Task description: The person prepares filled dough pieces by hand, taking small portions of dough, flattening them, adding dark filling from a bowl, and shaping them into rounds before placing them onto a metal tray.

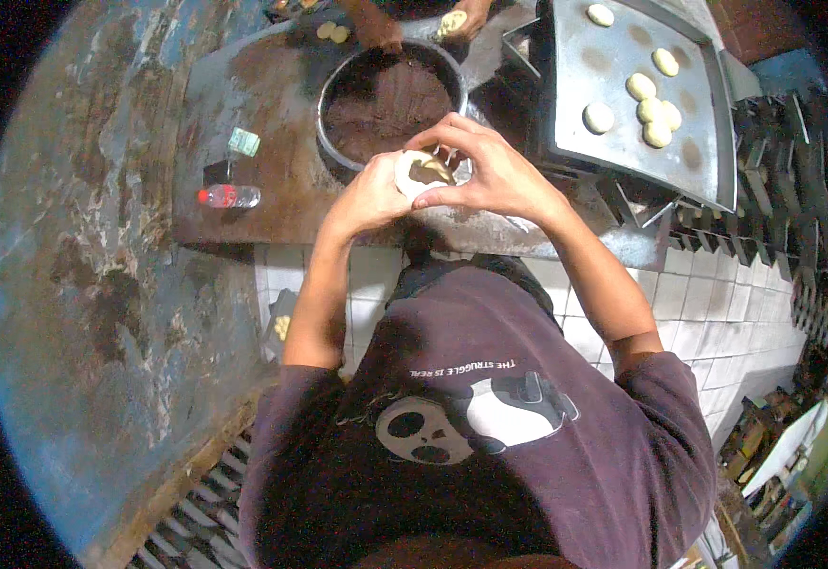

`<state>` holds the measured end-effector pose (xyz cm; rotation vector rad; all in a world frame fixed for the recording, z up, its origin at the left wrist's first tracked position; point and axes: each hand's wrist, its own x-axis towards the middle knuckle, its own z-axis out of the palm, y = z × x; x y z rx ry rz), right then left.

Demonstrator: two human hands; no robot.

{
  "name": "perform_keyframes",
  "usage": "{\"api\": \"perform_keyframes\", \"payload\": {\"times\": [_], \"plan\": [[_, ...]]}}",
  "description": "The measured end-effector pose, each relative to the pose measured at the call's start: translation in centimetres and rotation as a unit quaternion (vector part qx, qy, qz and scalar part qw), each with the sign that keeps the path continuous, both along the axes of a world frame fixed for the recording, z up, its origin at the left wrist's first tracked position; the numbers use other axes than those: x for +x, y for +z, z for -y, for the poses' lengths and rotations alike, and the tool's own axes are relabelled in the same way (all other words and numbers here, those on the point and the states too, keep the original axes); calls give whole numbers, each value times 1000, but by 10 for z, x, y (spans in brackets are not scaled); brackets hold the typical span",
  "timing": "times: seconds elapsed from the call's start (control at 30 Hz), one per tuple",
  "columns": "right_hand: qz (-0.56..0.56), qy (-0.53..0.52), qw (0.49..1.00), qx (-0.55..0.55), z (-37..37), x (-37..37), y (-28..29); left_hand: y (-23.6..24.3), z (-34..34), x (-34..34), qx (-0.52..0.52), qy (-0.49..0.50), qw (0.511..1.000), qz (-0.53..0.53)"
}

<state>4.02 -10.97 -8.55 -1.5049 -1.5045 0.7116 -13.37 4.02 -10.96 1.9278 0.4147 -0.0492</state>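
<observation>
A round of pale dough (pixel 403 178) sits between my two hands above the near edge of the table. Its cupped middle holds dark brown filling, with a yellowish strip across it that I cannot identify. My left hand (pixel 373 197) wraps round the left side of the dough. On the other side, my right hand (pixel 495 171) curves over it, thumb at the near rim and fingers arched at the far rim. Just beyond my hands stands a large round metal basin (pixel 322 106) of dark brown paste (pixel 386 102).
Across the table, another person's hand (pixel 472 14) holds a filled piece of dough (pixel 452 24); their other arm reaches to the basin. At right, a metal baking tray (pixel 575 71) carries several pale dough rounds (pixel 654 112). A red-capped bottle (pixel 234 196) and a small greenish packet (pixel 244 141) lie left.
</observation>
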Motion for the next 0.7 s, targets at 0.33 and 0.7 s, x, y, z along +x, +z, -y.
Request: {"api": "perform_keyframes", "payload": {"times": [0.33,0.7], "plan": [[-282,-73,955,-61,-31,-70,27,17,-17,-72,-274,136,943,131],[146,9,985,88,-87,-142,79,40,-52,-127,-340,214,906,131]]}}
